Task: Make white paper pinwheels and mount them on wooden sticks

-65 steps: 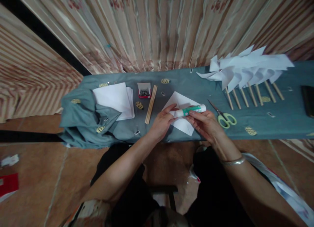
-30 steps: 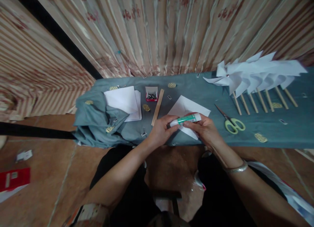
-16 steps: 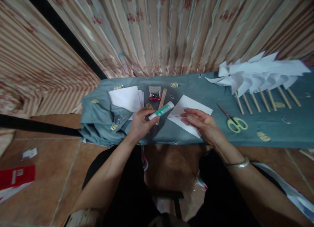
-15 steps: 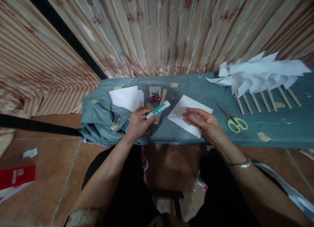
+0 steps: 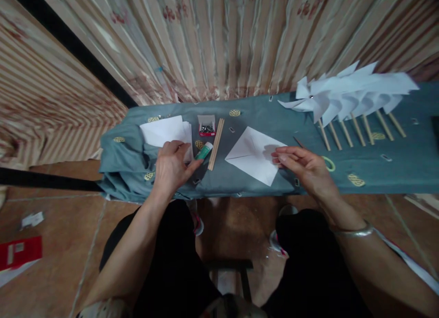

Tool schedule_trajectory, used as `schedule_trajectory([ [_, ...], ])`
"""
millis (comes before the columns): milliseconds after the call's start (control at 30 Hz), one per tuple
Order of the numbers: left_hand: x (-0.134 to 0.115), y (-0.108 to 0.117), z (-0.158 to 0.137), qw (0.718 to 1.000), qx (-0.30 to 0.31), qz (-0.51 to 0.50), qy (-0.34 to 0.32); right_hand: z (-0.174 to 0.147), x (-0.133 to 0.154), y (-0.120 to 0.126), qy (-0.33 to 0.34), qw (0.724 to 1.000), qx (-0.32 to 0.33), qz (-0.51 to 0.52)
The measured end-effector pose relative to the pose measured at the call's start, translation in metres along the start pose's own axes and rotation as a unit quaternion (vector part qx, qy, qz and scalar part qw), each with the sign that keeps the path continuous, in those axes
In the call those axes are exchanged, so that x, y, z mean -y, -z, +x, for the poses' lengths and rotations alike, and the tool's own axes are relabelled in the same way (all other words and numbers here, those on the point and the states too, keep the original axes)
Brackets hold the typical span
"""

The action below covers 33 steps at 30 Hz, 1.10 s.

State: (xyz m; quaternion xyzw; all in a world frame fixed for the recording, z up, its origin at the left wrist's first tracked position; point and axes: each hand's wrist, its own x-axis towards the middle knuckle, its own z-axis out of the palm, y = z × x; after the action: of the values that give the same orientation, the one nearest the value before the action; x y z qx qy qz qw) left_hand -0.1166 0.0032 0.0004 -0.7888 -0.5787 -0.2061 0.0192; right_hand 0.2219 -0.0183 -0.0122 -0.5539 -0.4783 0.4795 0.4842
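My left hand (image 5: 172, 166) is low over the cloth beside a green and white glue stick (image 5: 205, 151). Its thumb and fingers are apart, and the thumb hides the glue stick's lower end. A square of white paper (image 5: 252, 155) with a slit and crease lines lies turned on its corner. My right hand (image 5: 308, 169) hovers at that paper's right side, fingers loosely stretched and nothing visible in them; whether the fingertips touch the paper is unclear. Green-handled scissors (image 5: 329, 164) are partly hidden behind this hand.
Wooden sticks (image 5: 216, 144) lie beside a small red box of metal pins (image 5: 206, 127). Stacked white paper (image 5: 164, 130) rests at left. Several white paper pinwheels (image 5: 360, 91) on sticks lie at right. A patterned curtain (image 5: 219, 43) hangs behind the blue-green cloth (image 5: 236, 183).
My left hand has lowered the glue stick to the cloth left of the wooden sticks and loosened its fingers. My right hand has shifted right across the paper, now covering part of the scissors.
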Motion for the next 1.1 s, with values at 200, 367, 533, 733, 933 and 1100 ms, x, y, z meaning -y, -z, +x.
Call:
schedule_trajectory([
  [200, -0.072, -0.027, -0.002, 0.966, 0.062, -0.14, -0.21, -0.013, -0.002, 0.015, 0.173, 0.943, 0.039, -0.28],
  [367, -0.11, -0.055, 0.001, 0.943, 0.129, -0.174, -0.254, -0.022, -0.012, 0.012, 0.238, 0.893, 0.096, -0.371],
  [533, -0.111, -0.06, 0.007, 0.944, 0.146, -0.177, -0.238, -0.026, -0.02, 0.01, 0.232, 0.881, 0.134, -0.391],
  [733, -0.112, -0.062, 0.009, 0.948, 0.134, -0.152, -0.247, -0.025, -0.018, 0.009, 0.229, 0.877, 0.141, -0.399],
  [933, -0.111, -0.065, 0.011, 0.95, 0.101, -0.153, -0.255, -0.021, -0.012, 0.01, 0.209, 0.879, 0.167, -0.394],
  [1100, -0.113, -0.063, 0.015, 0.95, 0.103, -0.172, -0.241, -0.015, -0.006, 0.01, 0.172, 0.906, 0.171, -0.347],
])
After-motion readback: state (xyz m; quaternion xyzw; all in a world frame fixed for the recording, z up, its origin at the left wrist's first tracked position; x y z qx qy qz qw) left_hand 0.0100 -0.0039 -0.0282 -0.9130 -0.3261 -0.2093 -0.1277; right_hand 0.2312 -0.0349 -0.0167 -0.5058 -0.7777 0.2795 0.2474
